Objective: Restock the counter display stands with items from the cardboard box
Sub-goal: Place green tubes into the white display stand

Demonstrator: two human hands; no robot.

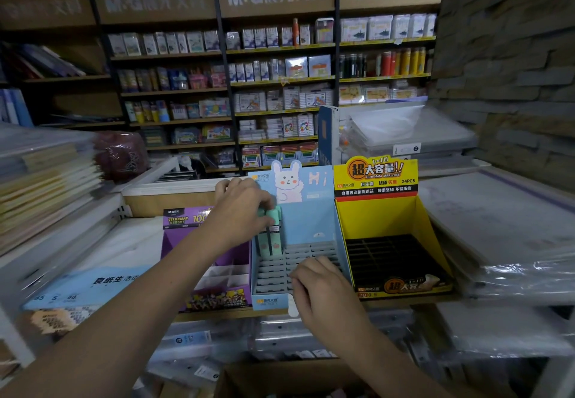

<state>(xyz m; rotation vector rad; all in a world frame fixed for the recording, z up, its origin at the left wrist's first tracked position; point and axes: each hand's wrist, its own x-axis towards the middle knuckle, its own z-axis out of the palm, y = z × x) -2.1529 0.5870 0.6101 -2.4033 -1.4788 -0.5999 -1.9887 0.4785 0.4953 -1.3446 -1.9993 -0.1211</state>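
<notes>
Filling step: your left hand (239, 208) is pinching mint pens (270, 233) at the blue stand's (311, 211) back-left slots, right hand (323, 288) resting loose-fingered on its front grid; seating them straight is probably coming next.

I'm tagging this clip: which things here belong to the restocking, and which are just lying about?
Job: left hand, right hand, mint-green items, blue stand, purple stand, yellow stand, cardboard box.
Lying about: back shelves, notebook stack, wrapped folders.
</notes>
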